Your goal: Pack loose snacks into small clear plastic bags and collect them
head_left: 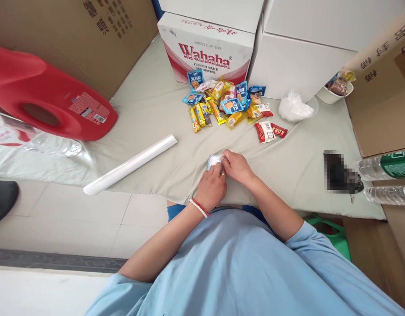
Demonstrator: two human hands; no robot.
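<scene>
A small white and light-blue packet (214, 161) lies low over the cloth-covered surface, close to its front edge. My left hand (211, 186), with a beaded bracelet at the wrist, has its fingers curled over the packet's near side. At its right edge, my right hand (237, 166) pinches with thumb and forefinger. A bit of orange-yellow shows between the hands, too small to make out. Beyond them is a loose pile of wrapped snacks (222, 103) in blue, yellow and red. Two red-and-white snack packs (265, 132) sit at the pile's right.
Left of my hands lies a white roll of film (131, 164). A red jug (54, 96) rests on its side at the far left. Behind the snacks stands a Wahaha carton (209, 50). A bowl with a white bag (297, 107) and plastic bottles (386, 166) are to the right.
</scene>
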